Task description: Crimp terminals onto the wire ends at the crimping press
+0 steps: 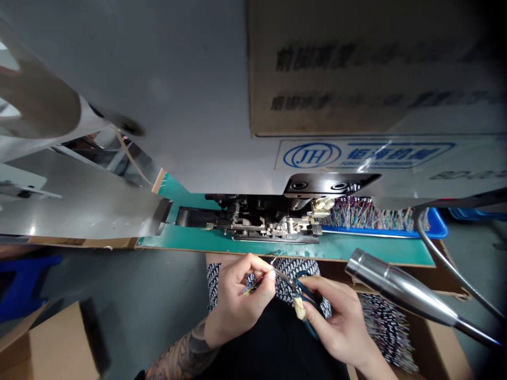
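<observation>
My left hand pinches a small bundle of thin coloured wires in front of the green table edge. In my right hand is a pair of scissors with dark blue handles and a yellowish wrapping on one of them. The blades point left and reach the fingertips of my left hand, by the wire ends. Whether the blades touch the wires cannot be made out. Just beyond my hands, the metal press mechanism sits on the green tabletop.
A blue tray of coloured wires stands behind right. A metal lamp-like cylinder juts in at right, above a box of wire bundles. The machine body overhangs the table. An open carton and blue stool are at left.
</observation>
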The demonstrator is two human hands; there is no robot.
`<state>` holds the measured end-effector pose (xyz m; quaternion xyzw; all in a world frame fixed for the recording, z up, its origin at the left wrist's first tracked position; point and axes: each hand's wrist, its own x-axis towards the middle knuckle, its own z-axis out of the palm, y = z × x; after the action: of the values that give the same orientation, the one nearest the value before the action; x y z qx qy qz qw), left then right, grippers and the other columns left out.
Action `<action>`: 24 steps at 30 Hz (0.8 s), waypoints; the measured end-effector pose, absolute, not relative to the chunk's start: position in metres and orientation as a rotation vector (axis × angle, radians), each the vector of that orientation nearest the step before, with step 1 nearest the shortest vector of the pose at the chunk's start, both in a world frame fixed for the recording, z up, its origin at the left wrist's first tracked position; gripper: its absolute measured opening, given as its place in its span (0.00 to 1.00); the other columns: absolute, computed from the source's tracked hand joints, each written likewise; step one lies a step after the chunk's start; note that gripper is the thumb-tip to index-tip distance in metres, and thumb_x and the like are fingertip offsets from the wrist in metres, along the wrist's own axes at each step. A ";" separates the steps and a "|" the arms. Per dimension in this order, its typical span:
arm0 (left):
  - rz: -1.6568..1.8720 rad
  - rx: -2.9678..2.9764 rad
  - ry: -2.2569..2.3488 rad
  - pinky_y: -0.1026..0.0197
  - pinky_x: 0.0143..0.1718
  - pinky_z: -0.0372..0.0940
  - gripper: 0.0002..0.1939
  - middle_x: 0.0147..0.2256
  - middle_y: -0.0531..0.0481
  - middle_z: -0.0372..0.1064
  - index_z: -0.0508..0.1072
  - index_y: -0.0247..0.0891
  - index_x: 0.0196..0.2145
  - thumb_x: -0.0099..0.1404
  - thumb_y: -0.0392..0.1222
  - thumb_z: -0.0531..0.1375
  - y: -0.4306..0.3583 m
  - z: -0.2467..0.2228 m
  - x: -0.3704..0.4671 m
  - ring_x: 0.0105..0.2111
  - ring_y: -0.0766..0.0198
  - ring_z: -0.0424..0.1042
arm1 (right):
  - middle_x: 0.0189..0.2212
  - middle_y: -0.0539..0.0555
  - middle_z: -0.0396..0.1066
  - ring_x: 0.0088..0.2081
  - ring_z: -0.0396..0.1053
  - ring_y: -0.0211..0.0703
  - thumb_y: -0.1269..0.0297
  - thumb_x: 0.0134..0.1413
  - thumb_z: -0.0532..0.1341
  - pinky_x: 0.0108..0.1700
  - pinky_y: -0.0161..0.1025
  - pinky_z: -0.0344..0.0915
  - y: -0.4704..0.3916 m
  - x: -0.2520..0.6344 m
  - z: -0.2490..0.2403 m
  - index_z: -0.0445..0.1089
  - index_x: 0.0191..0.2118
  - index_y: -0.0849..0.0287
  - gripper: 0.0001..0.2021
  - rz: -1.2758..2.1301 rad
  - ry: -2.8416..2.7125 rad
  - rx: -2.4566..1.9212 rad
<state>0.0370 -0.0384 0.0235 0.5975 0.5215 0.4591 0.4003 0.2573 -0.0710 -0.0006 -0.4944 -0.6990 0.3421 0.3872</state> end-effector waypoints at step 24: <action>1.258 1.408 1.250 0.68 0.21 0.67 0.05 0.27 0.51 0.81 0.77 0.39 0.34 0.70 0.33 0.63 -0.037 0.019 0.033 0.20 0.69 0.74 | 0.38 0.50 0.77 0.34 0.77 0.42 0.68 0.63 0.65 0.37 0.37 0.73 -0.066 0.255 -0.001 0.73 0.50 0.53 0.11 0.757 -1.762 -1.299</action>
<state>0.0334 -0.0371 0.0187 0.5629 0.4997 0.5029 0.4249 0.2546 -0.0663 -0.0011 -0.5139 -0.6969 0.2992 0.4009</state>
